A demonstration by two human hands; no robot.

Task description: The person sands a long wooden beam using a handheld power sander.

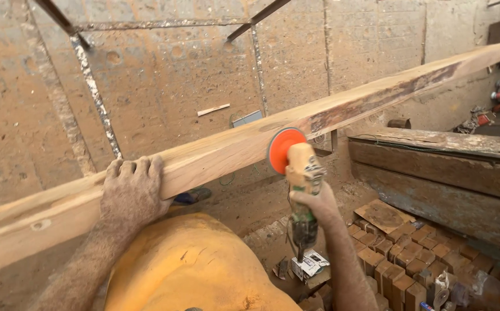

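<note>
The left hand is lying on top of the long wooden plank, w/ its fingers curling over the far upper edge and the palm pressing on the near face; so the fingers are bent round the wood, not closing fully, and I judge they are pinning the plank so that it is not shaking or sliding. The plank is running diagonally, from low at the left of these fingers to high at the far right, and it seems to be resting on a metal frame behind it, but the support itself is mostly hidden. The right hand is wrapping tight round the body of an angle grinder, fingers closing completely on it. The grinder is standing nearly upright, w/ the orange disc just above these fingers and touching, or almost touching, the near face of the plank; I cannot tell exactly if there is contact. Probably it is being held so to bring the flat disc against the side of the wood, approx. in the middle of the length. Below the right fingers, small wooden blocks are lying in rows on the ground, and a small carton is sitting near the wrist. Between both arms the person's yellow shirt is showing.
</note>
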